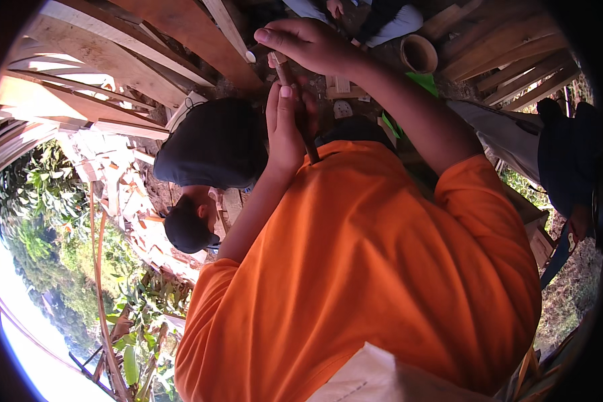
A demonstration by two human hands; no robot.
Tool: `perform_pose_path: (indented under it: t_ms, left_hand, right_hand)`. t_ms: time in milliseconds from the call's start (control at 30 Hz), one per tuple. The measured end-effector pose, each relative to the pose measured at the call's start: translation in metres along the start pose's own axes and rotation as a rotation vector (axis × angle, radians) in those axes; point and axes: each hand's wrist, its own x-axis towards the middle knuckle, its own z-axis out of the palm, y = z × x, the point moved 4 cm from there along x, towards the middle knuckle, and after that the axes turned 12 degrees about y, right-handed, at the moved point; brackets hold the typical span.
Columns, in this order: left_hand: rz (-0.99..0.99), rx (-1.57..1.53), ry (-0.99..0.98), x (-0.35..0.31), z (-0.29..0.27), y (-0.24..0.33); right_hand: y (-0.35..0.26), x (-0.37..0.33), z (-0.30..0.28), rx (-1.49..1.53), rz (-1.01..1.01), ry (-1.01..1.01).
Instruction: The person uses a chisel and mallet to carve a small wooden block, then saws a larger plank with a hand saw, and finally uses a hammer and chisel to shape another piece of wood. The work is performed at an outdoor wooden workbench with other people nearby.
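Note:
My left hand [286, 130] is closed around a slim brown wooden stick [311, 149], its thumb lying along the wood. One end of the stick points away from me and looks paler; the other comes close to the front of my orange shirt [375, 248]. Over the far end is my right hand [315, 47], its thumb stretched out to the left. Its other fingers are partly hidden behind the thumb and seem loosely bent, and whether they touch the stick is unclear.
Just left of my forearm a person in a dark top [211, 144] bends low. Someone else stands at the right [563, 157], and others sit at the far side. Long planks [114, 50] lean at the upper left, and a round brown container [419, 53] stands beyond my right arm.

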Motion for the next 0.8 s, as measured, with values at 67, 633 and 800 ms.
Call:
perform_pose_path:
  t_ms: [67, 633, 800]
  left_hand:
    - [0.021, 0.039, 0.029, 0.001, 0.003, 0.003]
    - [-0.043, 0.164, -0.034, 0.034, 0.009, 0.005]
    - [0.057, 0.154, -0.015, 0.054, 0.022, 0.001]
  right_hand:
    - [-0.006, -0.003, 0.003, 0.026, 0.008, -0.003]
    - [-0.007, 0.0, -0.012, 0.067, -0.021, -0.021]
    - [-0.006, 0.011, -0.018, 0.187, -0.032, 0.123]
